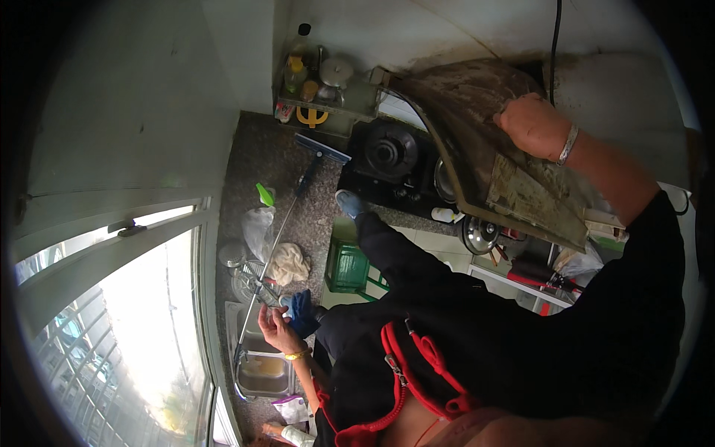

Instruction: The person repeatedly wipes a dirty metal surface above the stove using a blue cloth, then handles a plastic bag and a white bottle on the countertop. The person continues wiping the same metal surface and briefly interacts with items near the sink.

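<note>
My right hand (530,125), with a silver bracelet at the wrist, is curled against the brown-stained range hood (452,106); its fingertips and anything under them are hidden. Lower left, my left hand (279,329), wearing a gold bangle, has bent fingers beside a dark blue cloth (302,315); whether it grips the cloth is unclear. Near that hand, a long-handled squeegee (320,151) lies with its pole over the granite counter (240,151) and the double steel sink (265,375). One light blue shoe (350,203) is at the stove's edge, another (286,302) by the cloth.
A black gas stove (357,173) stands under the hood. Bottles and a lidded pot (336,71) fill a corner rack. A beige rag (290,264) and plastic bag (258,232) lie on the counter, near a bright window (151,313). Below stands a green stool (344,268). Another person's hand (273,429) shows low left.
</note>
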Demonstrator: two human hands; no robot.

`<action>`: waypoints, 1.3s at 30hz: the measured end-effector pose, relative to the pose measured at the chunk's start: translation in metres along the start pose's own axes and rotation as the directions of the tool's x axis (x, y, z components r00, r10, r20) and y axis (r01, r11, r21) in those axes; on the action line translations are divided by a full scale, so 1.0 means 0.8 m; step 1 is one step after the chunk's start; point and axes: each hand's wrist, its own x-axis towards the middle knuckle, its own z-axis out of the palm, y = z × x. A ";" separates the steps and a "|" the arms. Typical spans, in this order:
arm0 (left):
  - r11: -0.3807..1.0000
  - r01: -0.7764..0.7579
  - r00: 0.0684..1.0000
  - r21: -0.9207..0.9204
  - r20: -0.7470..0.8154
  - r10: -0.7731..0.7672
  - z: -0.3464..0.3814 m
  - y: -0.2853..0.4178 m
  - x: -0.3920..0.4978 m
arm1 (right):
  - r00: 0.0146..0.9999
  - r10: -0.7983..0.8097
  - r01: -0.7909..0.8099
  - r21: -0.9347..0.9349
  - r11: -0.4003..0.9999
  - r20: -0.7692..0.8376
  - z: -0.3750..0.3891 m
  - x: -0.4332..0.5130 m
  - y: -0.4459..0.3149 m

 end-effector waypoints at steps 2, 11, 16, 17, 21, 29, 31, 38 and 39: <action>1.000 0.023 1.000 0.011 0.016 -0.023 -0.004 -0.003 -0.005 | 1.000 0.018 -0.017 0.034 0.999 -0.026 -0.005 0.006 -0.002; 0.994 0.051 0.999 0.096 -0.025 -0.049 -0.004 0.003 -0.012 | 0.988 -0.083 0.082 0.016 0.997 0.132 0.027 0.067 0.009; 0.996 0.004 1.000 0.090 -0.023 -0.002 0.000 0.012 -0.018 | 0.962 -0.040 0.059 -0.062 0.996 0.270 0.037 0.170 0.001; 0.996 0.013 1.000 0.094 -0.017 -0.011 -0.002 0.011 -0.020 | 0.936 0.002 0.029 -0.084 0.996 0.351 0.032 0.176 0.002; 0.989 0.026 0.999 0.144 -0.026 -0.022 -0.012 0.005 -0.023 | 0.870 -0.098 0.160 -0.088 0.983 0.484 0.014 0.159 0.018; 0.989 0.073 0.997 0.130 -0.045 -0.067 -0.011 -0.014 -0.025 | 0.901 -0.048 0.079 -0.054 0.995 0.431 0.124 0.265 0.028; 0.991 0.095 0.995 0.099 -0.034 -0.092 -0.015 -0.014 -0.029 | 0.940 -0.071 0.080 -0.013 0.997 0.334 0.161 0.305 0.043; 0.981 0.134 0.990 0.141 -0.057 -0.127 -0.015 -0.020 -0.034 | 0.897 -0.013 0.021 -0.013 1.000 0.442 0.239 0.406 0.079; 0.980 0.136 0.990 0.148 -0.052 -0.129 -0.013 -0.022 -0.032 | 0.919 -0.031 0.040 -0.016 0.999 0.393 0.236 0.410 0.086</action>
